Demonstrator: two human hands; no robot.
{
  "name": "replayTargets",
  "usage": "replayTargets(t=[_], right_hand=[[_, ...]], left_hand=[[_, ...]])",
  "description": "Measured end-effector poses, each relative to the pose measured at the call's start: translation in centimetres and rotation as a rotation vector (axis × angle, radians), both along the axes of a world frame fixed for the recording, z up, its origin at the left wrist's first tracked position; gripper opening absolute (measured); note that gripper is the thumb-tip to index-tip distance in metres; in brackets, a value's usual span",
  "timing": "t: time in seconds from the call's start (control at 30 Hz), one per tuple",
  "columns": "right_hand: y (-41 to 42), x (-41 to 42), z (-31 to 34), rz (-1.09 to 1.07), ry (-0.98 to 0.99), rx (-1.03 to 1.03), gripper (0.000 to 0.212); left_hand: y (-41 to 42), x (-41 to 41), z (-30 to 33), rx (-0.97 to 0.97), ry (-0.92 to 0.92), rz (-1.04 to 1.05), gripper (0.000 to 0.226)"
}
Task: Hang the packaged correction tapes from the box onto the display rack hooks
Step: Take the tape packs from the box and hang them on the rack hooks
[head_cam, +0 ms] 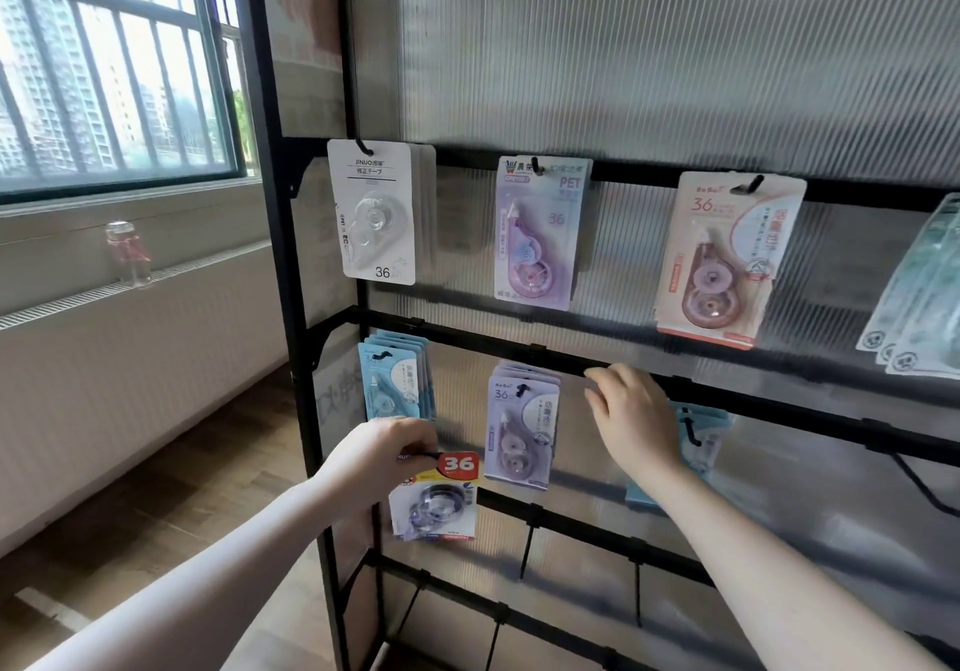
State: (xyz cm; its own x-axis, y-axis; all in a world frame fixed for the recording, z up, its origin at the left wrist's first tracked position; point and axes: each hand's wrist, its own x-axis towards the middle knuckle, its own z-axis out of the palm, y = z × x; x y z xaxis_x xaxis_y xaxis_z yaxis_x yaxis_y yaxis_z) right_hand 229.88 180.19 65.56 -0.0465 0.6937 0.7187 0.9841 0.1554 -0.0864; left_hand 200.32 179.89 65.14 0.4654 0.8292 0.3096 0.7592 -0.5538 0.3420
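Pinching a red-topped correction tape pack (434, 496) in the left hand (382, 454) — below the blue packs (395, 382). Resting the right hand (631, 418), fingers loose, against the display rack (727, 395) — grasping nothing.

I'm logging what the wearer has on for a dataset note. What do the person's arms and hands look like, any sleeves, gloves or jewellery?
Both forearms are bare as far as the picture shows, with no sleeves in view. The left hand and right hand wear no gloves, and no rings, watch or bracelets show.
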Motion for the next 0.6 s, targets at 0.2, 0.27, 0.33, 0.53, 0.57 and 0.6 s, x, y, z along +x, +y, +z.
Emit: replayTargets(t=[0.2, 0.27, 0.33, 0.53, 0.57, 0.6], right_hand=[[-3.3, 4.2, 0.3, -0.172, -0.104, -0.117, 0.025], [-4.5, 6.4, 0.5, -0.215, -0.105, -0.133, 0.026], [-5.6, 8.6, 0.6, -0.253, -0.091, -0.122, 0.026], [-8.7, 15.2, 0.7, -0.324, -0.055, -0.105, 0.019], [-9.2, 16.5, 0.8, -0.333, -0.059, -0.112, 0.020], [-9.9, 17.8, 0.9, -0.344, -0.058, -0.119, 0.020]], left_hand=[[-1.1, 3.0, 1.0, 0.017, -0.033, -0.053, 0.011], [-1.4, 4.5, 1.5, 0.020, -0.036, -0.067, 0.011], [-1.6, 6.1, 1.9, 0.035, -0.029, -0.078, 0.010], [-3.0, 12.1, 2.7, 0.058, -0.025, -0.096, 0.008], [-3.2, 13.5, 2.9, 0.063, -0.017, -0.098, 0.009], [-3.5, 14.9, 3.0, 0.070, -0.013, -0.107, 0.009]])
